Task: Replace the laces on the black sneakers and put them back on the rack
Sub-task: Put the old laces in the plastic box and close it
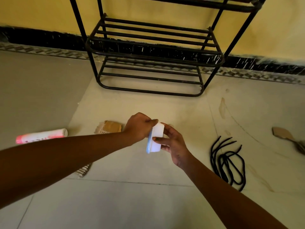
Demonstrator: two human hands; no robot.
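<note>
Container, small, white plastic with a blue lid, was held on edge between both hands; its contents could not be seen. The left hand gripped its lid side with curled fingers, and the right hand pinched the white body between thumb and fingers. Black laces lay loosely coiled on the floor, right of the right hand and apart from it. The black rack stood beyond the hands against a yellow wall. A pink-and-white tube lay left of the left hand.
</note>
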